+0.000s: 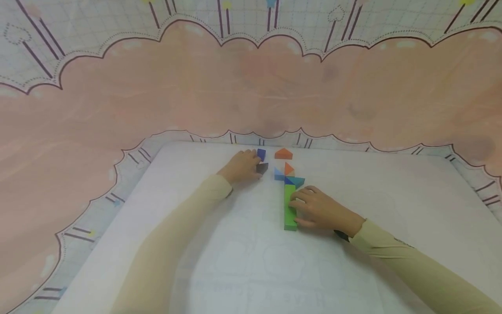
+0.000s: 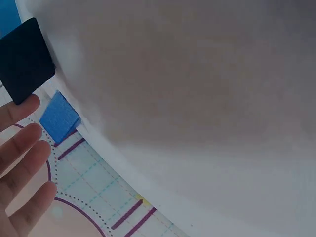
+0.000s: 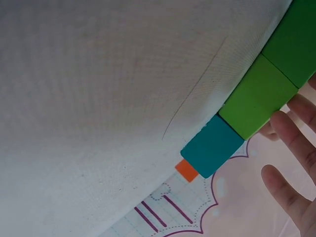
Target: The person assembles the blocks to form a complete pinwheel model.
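Note:
My left hand [image 1: 241,167] pinches a dark block [image 1: 262,168] at its left side; in the left wrist view one fingertip touches the dark block [image 2: 27,61], the other fingers spread loosely, and the thumb is out of sight. Just beyond is a blue block [image 1: 261,154], also seen in the left wrist view [image 2: 60,118]. The right hand [image 1: 323,209] rests relaxed fingers against the right side and top of a long green column [image 1: 290,213]. Seen from the right wrist, that column shows a light green block [image 3: 259,96] and a darker green one [image 3: 295,42], beside the right hand's fingers [image 3: 291,140].
Above the green column lie a teal block [image 1: 296,181], a light blue triangle [image 1: 279,175] and an orange triangle [image 1: 288,168]. Farther back is a wider orange block [image 1: 283,154]. The white table's [image 1: 219,261] far edge runs just behind, with patterned cloth [image 1: 251,91] beyond.

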`<state>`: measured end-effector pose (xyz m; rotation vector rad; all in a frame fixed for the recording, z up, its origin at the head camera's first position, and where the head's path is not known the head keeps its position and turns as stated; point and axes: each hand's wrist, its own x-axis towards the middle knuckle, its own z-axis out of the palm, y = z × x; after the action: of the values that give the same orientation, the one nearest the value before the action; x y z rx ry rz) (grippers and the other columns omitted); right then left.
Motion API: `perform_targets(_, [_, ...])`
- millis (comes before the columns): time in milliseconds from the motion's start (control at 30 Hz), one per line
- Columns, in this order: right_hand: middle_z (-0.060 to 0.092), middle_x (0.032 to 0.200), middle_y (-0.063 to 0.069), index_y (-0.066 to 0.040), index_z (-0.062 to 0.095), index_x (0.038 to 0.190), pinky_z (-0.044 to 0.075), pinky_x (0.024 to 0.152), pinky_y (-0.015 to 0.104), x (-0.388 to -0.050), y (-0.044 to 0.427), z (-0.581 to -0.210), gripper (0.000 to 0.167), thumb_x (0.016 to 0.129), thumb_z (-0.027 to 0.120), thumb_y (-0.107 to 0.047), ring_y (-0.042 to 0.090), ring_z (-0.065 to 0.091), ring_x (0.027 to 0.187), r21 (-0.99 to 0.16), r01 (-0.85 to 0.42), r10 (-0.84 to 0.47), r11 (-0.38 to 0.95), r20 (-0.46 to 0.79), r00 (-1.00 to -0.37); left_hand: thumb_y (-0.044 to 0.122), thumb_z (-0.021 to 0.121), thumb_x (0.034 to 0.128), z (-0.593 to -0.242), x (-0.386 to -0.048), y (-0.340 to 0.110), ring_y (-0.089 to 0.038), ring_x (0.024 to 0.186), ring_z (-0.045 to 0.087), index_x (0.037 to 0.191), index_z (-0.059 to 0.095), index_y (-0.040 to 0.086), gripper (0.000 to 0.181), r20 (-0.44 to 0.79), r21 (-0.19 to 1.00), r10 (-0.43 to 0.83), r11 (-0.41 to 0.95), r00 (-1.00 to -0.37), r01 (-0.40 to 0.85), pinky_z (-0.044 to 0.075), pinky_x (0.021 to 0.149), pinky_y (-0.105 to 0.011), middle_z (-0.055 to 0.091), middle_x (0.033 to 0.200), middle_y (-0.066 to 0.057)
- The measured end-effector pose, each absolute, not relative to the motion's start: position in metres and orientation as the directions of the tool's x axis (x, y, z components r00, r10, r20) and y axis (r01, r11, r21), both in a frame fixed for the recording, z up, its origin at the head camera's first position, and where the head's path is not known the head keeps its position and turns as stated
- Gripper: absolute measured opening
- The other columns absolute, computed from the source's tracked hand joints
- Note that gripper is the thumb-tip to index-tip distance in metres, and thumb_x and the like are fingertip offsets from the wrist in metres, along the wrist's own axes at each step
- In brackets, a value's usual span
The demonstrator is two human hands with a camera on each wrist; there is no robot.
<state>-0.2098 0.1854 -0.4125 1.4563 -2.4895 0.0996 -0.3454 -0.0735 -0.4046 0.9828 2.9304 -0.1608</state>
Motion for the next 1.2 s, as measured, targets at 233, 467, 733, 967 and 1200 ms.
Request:
perform_targets(233, [0.063,0.111,0.006,-0.010,0.062,0.111,0.045,0.095,0.045,-0.210,0.185,-0.411,0.036,0.085,0.065,-0.035,0.022,0.058,0.107,0.065,-0.862,-0.847,0.503,0.237,-0.476,0.045,0.062,0.0851,-0.397,-0.329,-0.069,-0.016,0.087,0.049,0.107,0.062,0.011,0.041,-0.100,-0.072,0.638,0.761,-0.763,0.645,0.046,0.080,-0.031,0.055,0.100,-0.002])
perform_targets(467, [0.064,0.110,0.005,-0.011,0.063,0.110,0.046,0.094,0.045,-0.209,0.185,-0.411,0.035,0.084,0.065,-0.035,0.021,0.059,0.106,0.075,-0.861,-0.845,0.504,0.251,-0.473,0.043,0.062,0.0861,-0.392,-0.318,-0.070,-0.016,0.092,0.053,0.114,0.063,0.015,0.040,-0.124,-0.112,0.658,0.735,-0.743,0.669,0.047,0.086,-0.032,0.058,0.107,-0.002])
perform_targets(733, [0.064,0.111,0.006,-0.011,0.063,0.110,0.045,0.095,0.046,-0.208,0.185,-0.410,0.036,0.084,0.066,-0.035,0.022,0.058,0.108,0.072,-0.856,-0.842,0.512,0.237,-0.484,0.036,0.063,0.0876,-0.399,-0.320,-0.070,-0.017,0.092,0.056,0.117,0.063,0.016,0.035,-0.081,-0.191,0.737,0.649,-0.671,0.736,0.049,0.085,-0.031,0.060,0.108,-0.003])
perform_targets(967, [0.064,0.112,0.006,-0.011,0.063,0.110,0.045,0.095,0.046,-0.208,0.185,-0.410,0.036,0.084,0.066,-0.035,0.023,0.058,0.108,0.068,-0.858,-0.844,0.510,0.232,-0.484,0.034,0.065,0.0870,-0.406,-0.324,-0.064,-0.015,0.087,0.055,0.112,0.063,0.014,0.032,-0.032,-0.154,0.762,0.636,-0.647,0.756,0.048,0.080,-0.029,0.059,0.105,-0.003])
perform_targets(1200, [0.064,0.112,0.006,-0.011,0.063,0.110,0.045,0.096,0.045,-0.208,0.185,-0.410,0.036,0.084,0.065,-0.036,0.023,0.058,0.108,0.067,-0.854,-0.841,0.516,0.229,-0.490,0.035,0.064,0.0870,-0.407,-0.327,-0.059,-0.014,0.085,0.054,0.110,0.063,0.015,0.031,-0.017,-0.161,0.752,0.648,-0.659,0.744,0.047,0.080,-0.029,0.057,0.101,-0.001])
